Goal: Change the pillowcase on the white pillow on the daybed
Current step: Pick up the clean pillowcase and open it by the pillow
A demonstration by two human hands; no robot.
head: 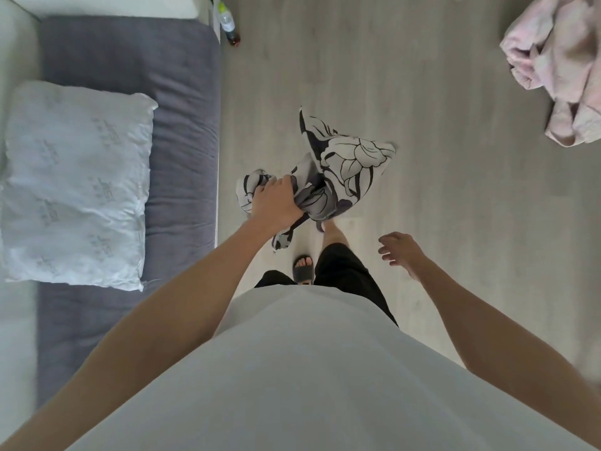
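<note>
The white pillow (74, 187) lies bare on the grey daybed mattress (182, 102) at the left, without a patterned case. My left hand (276, 203) grips a bunched black-and-white floral pillowcase (344, 161) over the floor, right of the daybed's edge. The cloth hangs and flares out to the right of the hand. My right hand (401, 250) hovers over the floor with relaxed, spread fingers and holds nothing.
A pink crumpled cloth (559, 66) lies on the light wood floor (422, 92) at the upper right. A plastic bottle (229, 26) stands on the floor by the daybed's far corner. My feet, one in a dark slipper (304, 268), are below the pillowcase.
</note>
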